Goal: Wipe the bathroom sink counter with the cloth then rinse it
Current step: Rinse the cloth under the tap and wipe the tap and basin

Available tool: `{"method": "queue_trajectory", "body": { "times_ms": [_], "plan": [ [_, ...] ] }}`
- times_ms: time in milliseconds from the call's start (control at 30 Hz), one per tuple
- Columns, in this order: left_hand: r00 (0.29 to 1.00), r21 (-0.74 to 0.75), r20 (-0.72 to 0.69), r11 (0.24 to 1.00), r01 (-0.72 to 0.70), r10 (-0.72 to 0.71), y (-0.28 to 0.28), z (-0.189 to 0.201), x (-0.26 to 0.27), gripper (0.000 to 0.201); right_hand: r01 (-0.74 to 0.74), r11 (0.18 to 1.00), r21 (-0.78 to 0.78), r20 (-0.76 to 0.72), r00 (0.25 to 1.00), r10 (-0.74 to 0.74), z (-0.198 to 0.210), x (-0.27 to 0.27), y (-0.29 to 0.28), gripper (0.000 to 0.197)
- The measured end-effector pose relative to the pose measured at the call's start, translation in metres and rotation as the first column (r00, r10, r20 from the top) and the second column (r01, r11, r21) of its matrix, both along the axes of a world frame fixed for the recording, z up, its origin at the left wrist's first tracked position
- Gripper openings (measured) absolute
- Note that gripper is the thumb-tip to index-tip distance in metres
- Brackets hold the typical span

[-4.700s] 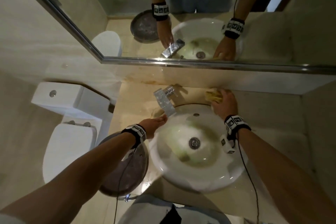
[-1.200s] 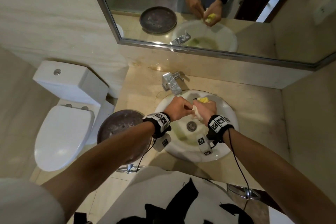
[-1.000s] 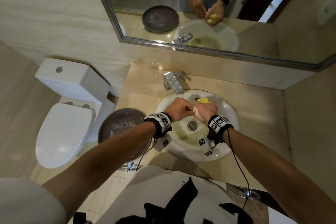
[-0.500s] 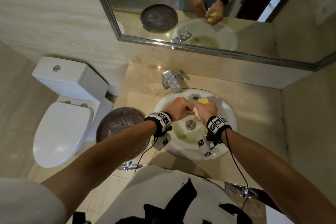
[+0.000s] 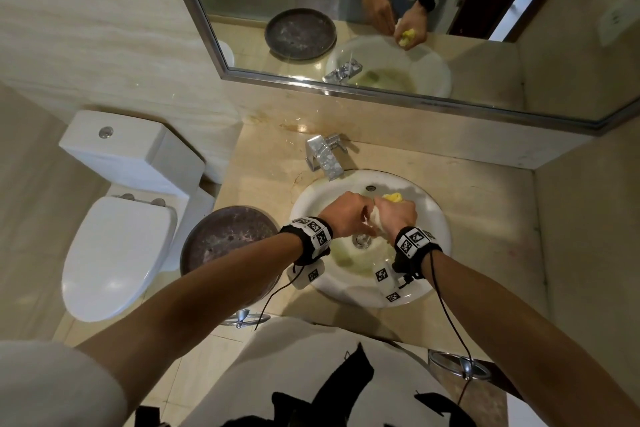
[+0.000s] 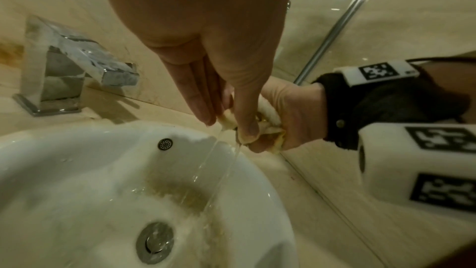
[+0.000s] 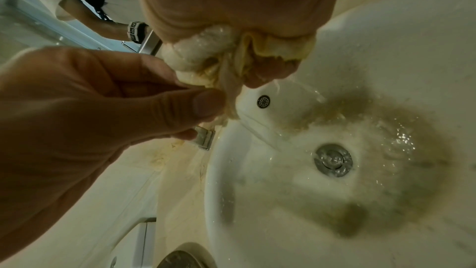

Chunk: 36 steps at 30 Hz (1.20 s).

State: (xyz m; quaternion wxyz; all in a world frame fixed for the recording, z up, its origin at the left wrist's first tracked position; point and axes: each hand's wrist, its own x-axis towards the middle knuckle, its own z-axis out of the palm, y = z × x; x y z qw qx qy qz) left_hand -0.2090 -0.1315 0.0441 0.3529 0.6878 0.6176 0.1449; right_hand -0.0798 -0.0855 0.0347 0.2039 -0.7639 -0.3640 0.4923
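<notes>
Wringing is the step in hand, as I judge it: the cloth (image 5: pixel 393 198) is held above the back half of the sink (image 5: pixel 429 218), between the tap side and the drain (image 5: pixel 362 239), and thin streams of water fall from it into the bowl.

The right hand (image 5: pixel 396 215) is closed tight around the bunched cloth, so that only a yellow lump shows beyond the knuckles and a pale fold shows toward the wrist. The left hand (image 5: pixel 346 217) pinches the free end of the cloth between the thumb and the fingers (image 6: pixel 198 107); in the left wrist view these fingers are nearly straight and point down, and the thumb presses the wet end against them.

To do this step well, I think both hands should stay over the bowl and not drift toward the front edge of the counter (image 5: pixel 485 191), because drops would wet again the surface that was wiped. A full grip with the left hand would probably twist better than a pinch, since the wet end can slip out. The twist should go in opposite directions, slow and firm.

The tap (image 5: pixel 323 156) at the back edge of the counter gives no water that I can see. The bottom of the bowl carries a brownish stain around the drain, so the wrung water may need flushing afterwards
</notes>
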Motion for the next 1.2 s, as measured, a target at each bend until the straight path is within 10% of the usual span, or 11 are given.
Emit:
{"method": "queue_trajectory", "body": {
  "times_ms": [567, 867, 1033, 1200],
  "plan": [
    [0.983, 0.088, -0.182, 0.996, 0.023, -0.006, -0.005, -0.009, 0.009, 0.038, 0.006, 0.998, -0.057, -0.128, 0.992, -0.013, -0.022, 0.007, -0.005, 0.036],
    [0.962, 0.033, -0.270, 0.999, 0.041, -0.031, -0.012, -0.028, -0.016, 0.045, -0.326, 0.924, -0.201, -0.468, 0.861, 0.201, -0.035, 0.007, -0.011, 0.053],
    [0.966, 0.038, -0.257, 0.999, -0.007, 0.016, -0.006, -0.031, -0.029, 0.047, -0.273, 0.951, -0.145, -0.572, 0.807, 0.145, -0.037, 0.008, -0.013, 0.018],
    [0.965, 0.069, -0.261, 0.997, 0.023, -0.005, 0.009, -0.032, -0.032, 0.044, -0.382, 0.919, -0.102, -0.536, 0.799, 0.273, -0.052, 0.006, -0.009, 0.064]
  ]
}}
